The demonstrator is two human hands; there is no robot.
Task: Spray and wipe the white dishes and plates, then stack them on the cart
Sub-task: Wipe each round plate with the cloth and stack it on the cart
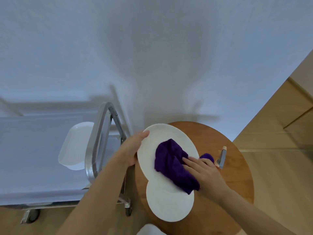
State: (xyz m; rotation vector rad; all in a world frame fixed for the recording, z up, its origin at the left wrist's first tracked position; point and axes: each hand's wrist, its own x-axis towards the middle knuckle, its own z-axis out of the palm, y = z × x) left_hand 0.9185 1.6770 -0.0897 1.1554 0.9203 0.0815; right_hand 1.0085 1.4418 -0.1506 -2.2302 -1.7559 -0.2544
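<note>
Presently, left hand (135,150) grips the far-left rim of a plate (162,138), thumb on its face and the other fingers hidden beneath, holding it tilted above the round desk (225,150). Right hand (203,173) presses a purple cloth (172,165) onto the plate's face, fingers straight and close together. Second plate (169,202) lies flat on the desk, nearer the person, partly under the first. Spray bottle (221,156) lies right of the plate. Left of the desk, an oval dish (74,146) sits on the cart (96,145).

White plate (169,138) tilted above second plate (169,202); white dish (74,146) on cart (33,150).
</note>
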